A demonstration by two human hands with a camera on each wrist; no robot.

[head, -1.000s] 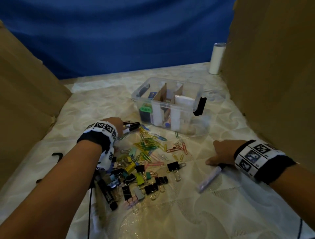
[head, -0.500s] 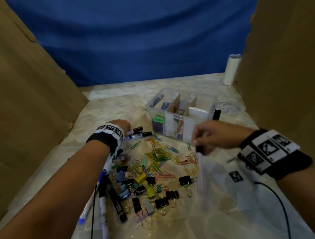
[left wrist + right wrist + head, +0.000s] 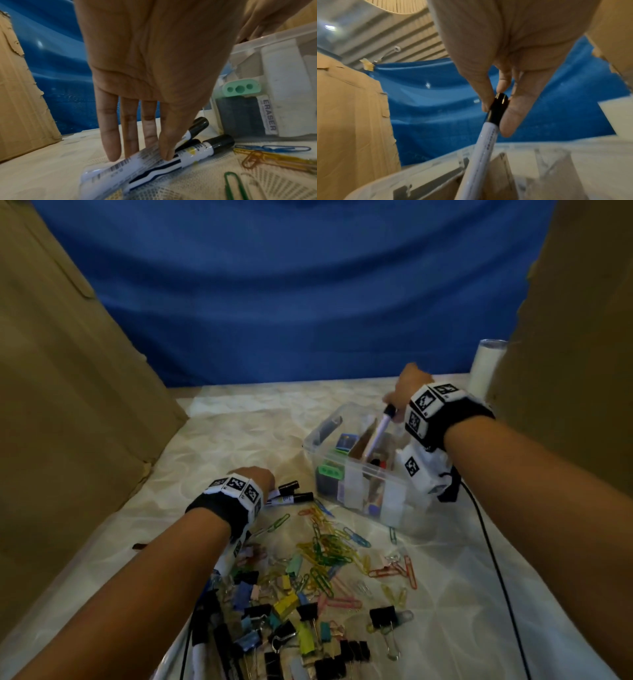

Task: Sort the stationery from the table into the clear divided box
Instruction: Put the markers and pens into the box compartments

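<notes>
The clear divided box point(image 3: 363, 474) stands at centre right, with cardboard dividers, a green sharpener point(image 3: 240, 88) and an eraser point(image 3: 240, 117) inside. My right hand point(image 3: 400, 398) is above the box and pinches the black cap of a white marker point(image 3: 481, 155). The marker's lower end dips between the dividers. My left hand point(image 3: 263, 477) lies left of the box, its straight fingers point(image 3: 164, 148) resting on two white markers with black caps point(image 3: 197, 150) on the table. Coloured paper clips point(image 3: 329, 549) and binder clips point(image 3: 291, 621) are strewn in front.
Cardboard walls stand on the left point(image 3: 68, 405) and right point(image 3: 582, 337), with a blue cloth behind. A white cylinder point(image 3: 486, 368) stands at the back right. A black cable point(image 3: 493, 559) runs from my right wrist. More markers point(image 3: 219, 645) lie at the lower left.
My right hand picked a marker off the table, lifted it, and carried it back over the box, where its end now dips inside. The left hand stayed on its markers.
</notes>
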